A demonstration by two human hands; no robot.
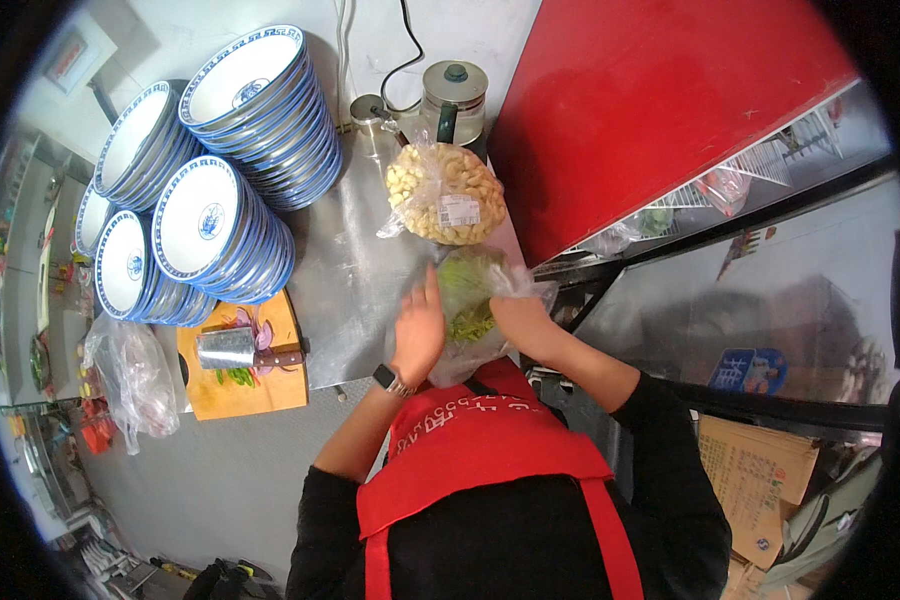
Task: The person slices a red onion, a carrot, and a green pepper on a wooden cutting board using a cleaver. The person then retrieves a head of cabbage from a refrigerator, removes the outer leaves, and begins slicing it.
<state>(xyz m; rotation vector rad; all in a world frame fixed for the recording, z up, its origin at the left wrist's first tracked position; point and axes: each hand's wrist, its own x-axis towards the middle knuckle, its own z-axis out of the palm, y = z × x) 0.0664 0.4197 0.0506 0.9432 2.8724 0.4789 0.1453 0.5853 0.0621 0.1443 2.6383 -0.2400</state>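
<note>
A clear plastic bag of green leafy vegetables (471, 300) lies at the near edge of the steel counter, close against the red apron. My left hand (420, 324), with a watch on its wrist, rests flat along the bag's left side, fingers extended. At the bag's right side, my right hand (523, 321) is on the gathered plastic with its fingers curled; the fingertips are hidden. Just beyond the greens sits a tied bag of peeled garlic cloves (444, 196) bearing a label. A cleaver (226, 349) lies on a wooden cutting board (281, 390) with sliced onion (264, 335) and cut green pepper (234, 377).
Stacks of blue-rimmed bowls (199, 217) crowd the counter's left. A glass kettle (454, 97) stands by the wall. A clear plastic bag (136, 375) lies left of the board. An open red-sided refrigerator (645, 112) is at the right, with cardboard (750, 472) below.
</note>
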